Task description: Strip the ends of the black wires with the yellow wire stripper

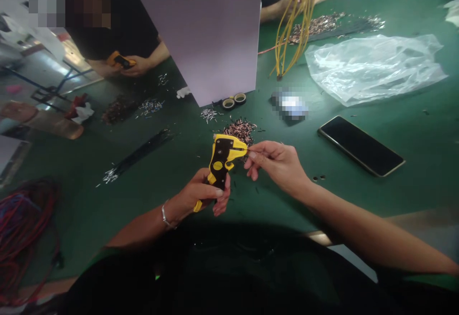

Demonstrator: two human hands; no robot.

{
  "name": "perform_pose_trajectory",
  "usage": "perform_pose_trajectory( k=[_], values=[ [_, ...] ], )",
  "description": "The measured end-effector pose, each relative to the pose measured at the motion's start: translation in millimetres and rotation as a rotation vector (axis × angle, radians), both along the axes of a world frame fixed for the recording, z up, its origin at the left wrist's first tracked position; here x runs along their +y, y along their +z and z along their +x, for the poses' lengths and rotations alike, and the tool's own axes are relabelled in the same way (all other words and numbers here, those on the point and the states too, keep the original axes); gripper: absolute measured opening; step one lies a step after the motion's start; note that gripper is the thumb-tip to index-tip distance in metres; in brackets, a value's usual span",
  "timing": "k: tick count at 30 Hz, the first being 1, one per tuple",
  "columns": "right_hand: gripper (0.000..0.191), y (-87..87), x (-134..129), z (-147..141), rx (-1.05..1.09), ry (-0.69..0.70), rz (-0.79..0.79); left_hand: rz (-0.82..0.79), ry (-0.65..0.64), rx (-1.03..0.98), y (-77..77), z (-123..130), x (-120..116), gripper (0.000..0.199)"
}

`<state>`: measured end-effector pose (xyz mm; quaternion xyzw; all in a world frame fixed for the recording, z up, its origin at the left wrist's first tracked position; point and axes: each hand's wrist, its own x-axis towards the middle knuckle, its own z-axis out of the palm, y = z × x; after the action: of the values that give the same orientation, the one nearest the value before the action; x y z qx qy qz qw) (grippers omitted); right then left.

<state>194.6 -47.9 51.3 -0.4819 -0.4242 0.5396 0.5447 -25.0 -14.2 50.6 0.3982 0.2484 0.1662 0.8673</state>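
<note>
My left hand (204, 193) is wrapped round the handle of a yellow and black wire stripper (223, 155), its jaws pointing right. With thumb and fingers pinched, my right hand (276, 162) holds a short, thin dark wire (248, 150) at the mouth of the jaws. Most of that wire is hidden by the fingers and the tool. Just behind the stripper lies a pile of short black wire pieces with copper ends (240, 128). To the left, a bundle of black wires (139, 155) with silvery tips rests on the green table (287, 205).
A phone (362, 145) and a clear plastic bag (373, 66) lie to the right. Two tape rolls (234, 101) sit beside an upright panel (215, 33). Red cables (25, 243) are at the left. Across the table are a person's hands with a yellow tool (122, 60) and hanging yellow wires (294, 33).
</note>
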Motion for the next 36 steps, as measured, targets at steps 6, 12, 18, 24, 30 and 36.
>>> perform_pose_trajectory(
  k=[6,12,18,24,30,36],
  values=[
    [0.017,-0.1,0,2,-0.017,0.010,0.001,0.030,0.006,-0.030,-3.5,-2,2,0.011],
    [0.016,0.5,0,2,-0.043,-0.049,0.005,-0.010,-0.019,-0.056,1.0,0,4,0.021],
    [0.016,1.2,1,1,-0.090,-0.061,-0.025,0.080,0.084,-0.105,4.6,-1,13,0.030],
    [0.016,-5.3,-1,-1,-0.273,0.008,-0.029,0.278,0.279,-0.072,1.7,0,27,0.032],
    [0.020,-13.7,-7,-9,-0.468,0.143,0.044,0.419,0.352,0.095,-7.8,-1,27,0.038],
    [0.022,-12.7,-12,-14,-0.517,0.207,0.131,0.573,0.288,0.217,-8.5,1,18,0.037]
  ],
)
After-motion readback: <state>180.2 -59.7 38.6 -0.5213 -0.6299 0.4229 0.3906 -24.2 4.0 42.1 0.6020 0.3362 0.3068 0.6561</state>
